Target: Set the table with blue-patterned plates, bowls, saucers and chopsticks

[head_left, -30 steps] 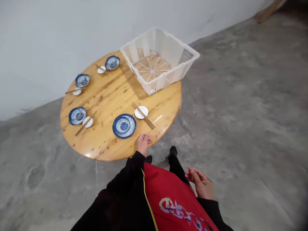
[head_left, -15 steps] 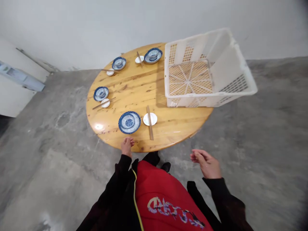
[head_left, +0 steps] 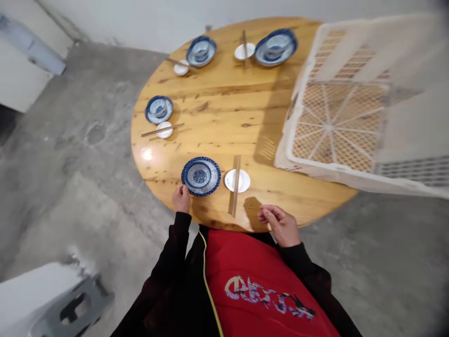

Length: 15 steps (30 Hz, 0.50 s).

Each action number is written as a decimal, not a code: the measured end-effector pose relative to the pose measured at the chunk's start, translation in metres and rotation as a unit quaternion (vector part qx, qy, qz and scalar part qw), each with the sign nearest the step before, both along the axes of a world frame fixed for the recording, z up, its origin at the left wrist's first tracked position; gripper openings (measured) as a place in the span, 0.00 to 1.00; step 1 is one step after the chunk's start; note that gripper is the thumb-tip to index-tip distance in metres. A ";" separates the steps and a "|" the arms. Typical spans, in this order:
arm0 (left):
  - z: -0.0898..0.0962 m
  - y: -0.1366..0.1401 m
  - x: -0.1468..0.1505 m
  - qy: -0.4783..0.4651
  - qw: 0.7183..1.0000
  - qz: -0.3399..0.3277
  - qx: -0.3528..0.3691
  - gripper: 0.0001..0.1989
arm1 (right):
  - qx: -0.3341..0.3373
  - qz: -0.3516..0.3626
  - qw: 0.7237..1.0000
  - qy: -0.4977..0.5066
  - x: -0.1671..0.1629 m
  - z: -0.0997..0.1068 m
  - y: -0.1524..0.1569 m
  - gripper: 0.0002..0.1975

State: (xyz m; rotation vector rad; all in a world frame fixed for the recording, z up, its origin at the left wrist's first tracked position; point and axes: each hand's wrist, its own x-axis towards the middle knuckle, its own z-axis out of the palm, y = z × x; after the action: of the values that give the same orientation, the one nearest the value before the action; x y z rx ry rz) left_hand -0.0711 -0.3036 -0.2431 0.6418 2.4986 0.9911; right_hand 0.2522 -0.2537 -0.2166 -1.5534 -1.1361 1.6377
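Note:
A blue-and-white plate [head_left: 213, 187] lies near the front edge of the table, with a small patterned bowl [head_left: 199, 176] on it. My left hand [head_left: 181, 199] is closed at the plate's lower-left rim, its fingertips against the edge. To the right of the plate, a pair of wooden chopsticks [head_left: 236, 187] rests across a small white dish [head_left: 245, 181]. My right hand [head_left: 280, 226] hovers over the front table edge, right of the chopsticks. Its fingers are curled in towards the thumb, and nothing shows between them.
The oval wooden table [head_left: 224, 135] bears several more settings, including a plate [head_left: 168, 117] at left. A large white plastic crate [head_left: 291, 140] stands on its right side. A grey stool-like object [head_left: 87, 299] is on the floor at lower left. A wall [head_left: 140, 23] runs behind.
My left hand has come up to the plate's rim. My right hand has moved left, from over the floor to the table edge. The view is closer, and the grey object has appeared.

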 end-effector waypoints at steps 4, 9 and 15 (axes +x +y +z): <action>0.001 0.003 -0.001 -0.022 0.999 0.029 -0.004 0.12 | -0.004 0.068 0.998 0.007 -0.014 0.001 0.027 0.23; 0.009 -0.005 0.020 -0.055 0.994 0.079 0.044 0.12 | 0.011 0.179 0.983 0.033 -0.038 0.013 0.062 0.21; 0.019 -0.015 0.056 -0.105 0.982 0.137 0.074 0.11 | 0.050 0.281 0.958 0.027 -0.067 0.014 0.101 0.20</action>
State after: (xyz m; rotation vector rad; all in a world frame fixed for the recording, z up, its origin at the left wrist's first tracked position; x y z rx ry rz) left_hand -0.0147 -0.3189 -0.2237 0.2210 2.3810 1.2821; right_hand 0.1848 -0.1525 -0.2027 -1.1710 -1.7102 1.9199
